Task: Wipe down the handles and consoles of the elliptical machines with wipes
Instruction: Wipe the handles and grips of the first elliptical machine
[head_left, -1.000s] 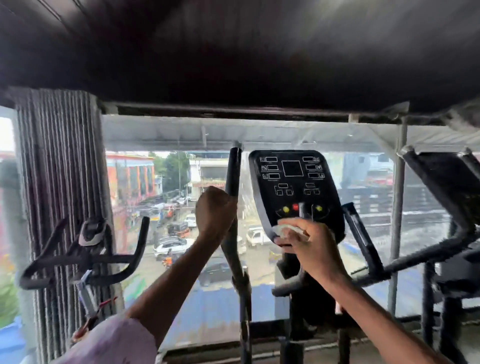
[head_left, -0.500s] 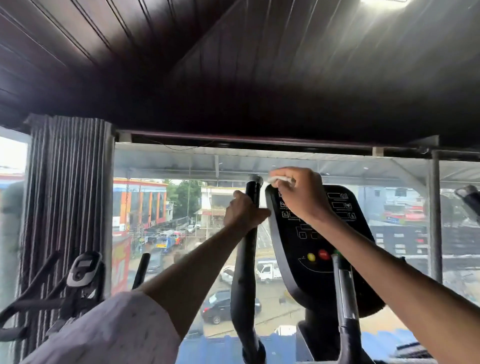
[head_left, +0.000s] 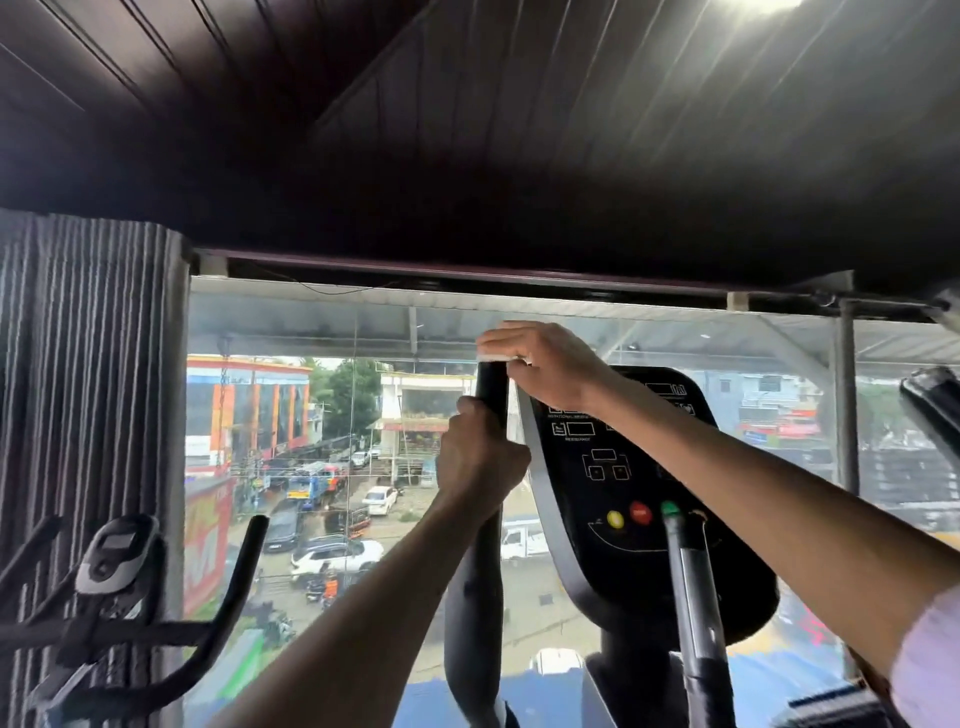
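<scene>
The right hand (head_left: 545, 364) pinches a white wipe (head_left: 496, 356) over the left handle (head_left: 485, 493) tip beside the console (head_left: 623, 493), the left hand (head_left: 478, 460) gripping lower, so wrap the wipe fully and draw downward firmly.

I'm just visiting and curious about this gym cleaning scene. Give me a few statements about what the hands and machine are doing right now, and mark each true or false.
1. The right hand presses a white wipe onto the top of the left handle. True.
2. The left hand rests on the console. False: it grips the left handle, below the wipe.
3. The console shows a yellow button beside a red button. True.
4. The wipe lies over the console's buttons. False: it is at the handle's top end, left of the console.
5. An exercise bike stands at the left, by the curtain. True.
</scene>
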